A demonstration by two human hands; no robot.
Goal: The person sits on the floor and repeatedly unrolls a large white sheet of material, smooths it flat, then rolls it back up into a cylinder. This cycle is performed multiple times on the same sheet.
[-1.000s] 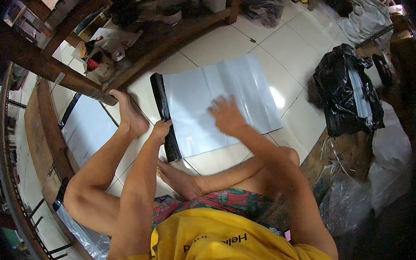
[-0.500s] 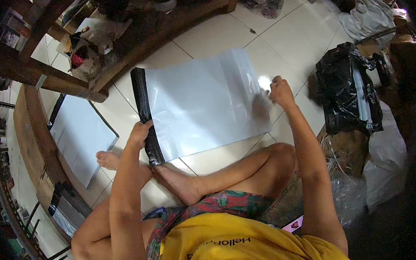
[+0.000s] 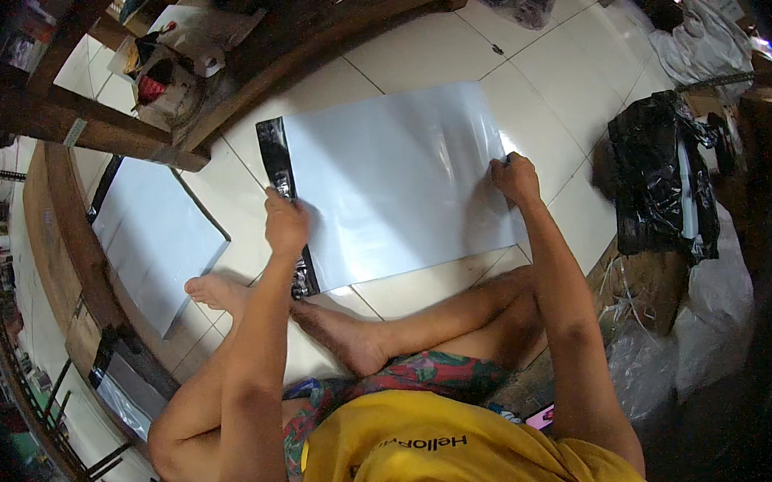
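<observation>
A large pale grey plastic mailing bag (image 3: 390, 182) lies over the tiled floor in front of my crossed legs, its black strip (image 3: 276, 154) along the left side. My left hand (image 3: 287, 223) is closed on that strip, about midway down it. At the opposite side, my right hand (image 3: 516, 179) pinches the bag's right edge, its fingers curled. The bag looks fairly flat, with glossy highlights and a shadow beside my right hand. My fingertips under the edges are partly hidden.
Another pale bag with black edging (image 3: 155, 241) lies at the left beside a wooden beam (image 3: 86, 228). A black plastic-wrapped bundle (image 3: 658, 179) stands at the right, near clear plastic (image 3: 641, 366). A wooden shelf frame (image 3: 327, 73) borders the far side. A phone (image 3: 540, 417) lies near my right side.
My right hand has come onto the bag's right edge and closed there. My left hand has shifted up along the black strip. The view has moved slightly.
</observation>
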